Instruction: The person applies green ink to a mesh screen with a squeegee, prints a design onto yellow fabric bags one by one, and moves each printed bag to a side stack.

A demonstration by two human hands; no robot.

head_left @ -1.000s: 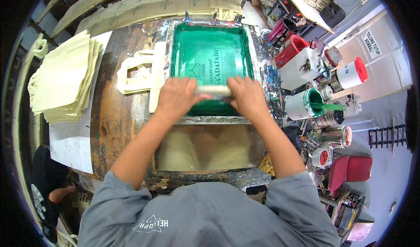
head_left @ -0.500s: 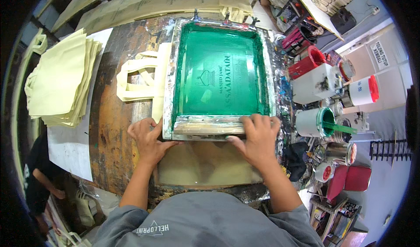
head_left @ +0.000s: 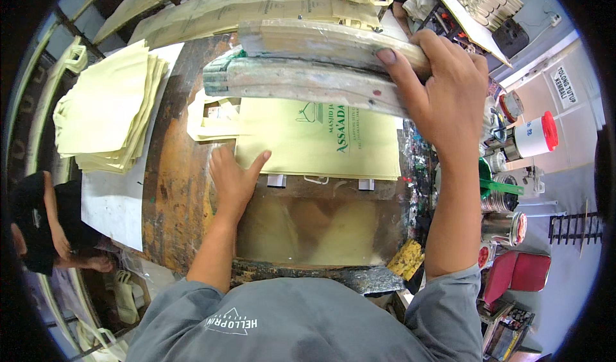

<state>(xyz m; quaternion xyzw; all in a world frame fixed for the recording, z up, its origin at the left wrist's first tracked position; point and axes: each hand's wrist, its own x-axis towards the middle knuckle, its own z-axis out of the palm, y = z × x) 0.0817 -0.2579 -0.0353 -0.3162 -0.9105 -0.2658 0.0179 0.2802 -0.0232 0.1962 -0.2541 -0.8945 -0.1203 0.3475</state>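
Observation:
A screen printing frame (head_left: 289, 83), paint-stained along its near side, is tilted up off the table. My right hand (head_left: 452, 89) is closed on its near right corner, thumb pressed against a pale wooden bar (head_left: 308, 43) lying along the frame. Under the raised frame lies a cream tote bag (head_left: 276, 141) with a fresh green print; its far part is hidden by the frame. My left hand (head_left: 232, 179) is open with fingers spread at the bag's near left corner, next to the bag's handle (head_left: 215, 131). Whether the fingertips press the bag I cannot tell.
A stack of cream bags (head_left: 106, 109) sits on white paper at the left. Paint tins and a green-stained bucket (head_left: 484, 179) line the right side. A yellow sponge (head_left: 405, 259) lies at the near edge. Another person (head_left: 54, 221) is at the far left.
The frame, flat over the bag before, has its near side lifted by my right hand, uncovering the green print. My left hand has let go of the frame's left corner and opened.

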